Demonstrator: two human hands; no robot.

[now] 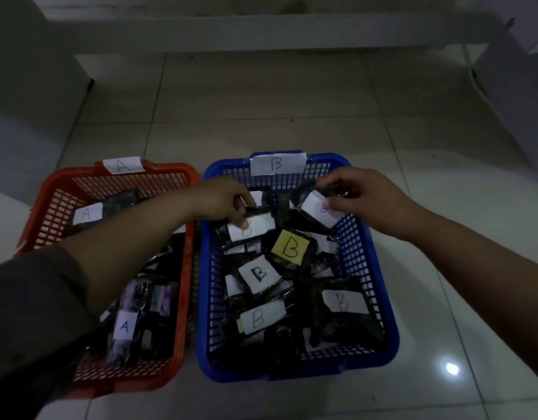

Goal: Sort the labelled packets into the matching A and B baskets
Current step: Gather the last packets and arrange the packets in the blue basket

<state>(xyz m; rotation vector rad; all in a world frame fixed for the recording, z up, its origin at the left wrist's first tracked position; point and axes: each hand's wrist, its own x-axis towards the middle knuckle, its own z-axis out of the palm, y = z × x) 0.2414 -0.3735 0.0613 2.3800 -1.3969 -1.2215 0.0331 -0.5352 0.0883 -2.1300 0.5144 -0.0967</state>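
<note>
Head view shows both hands over the far end of the blue plastic mesh basket (364, 268) tagged B. The right hand (364, 201) pinches a black plastic packet with a white paper label (317, 209) by its far edge; the packet hangs just below and left of those fingers, its long axis slanting toward the basket's right wall. The left hand (222, 203) curls on another black white-labelled packet (252, 227) directly beneath it. Left of that hand sits the red plastic mesh basket (182, 268) tagged A. Both held labels look like B, though blurred, so release is likely straight down.
</note>
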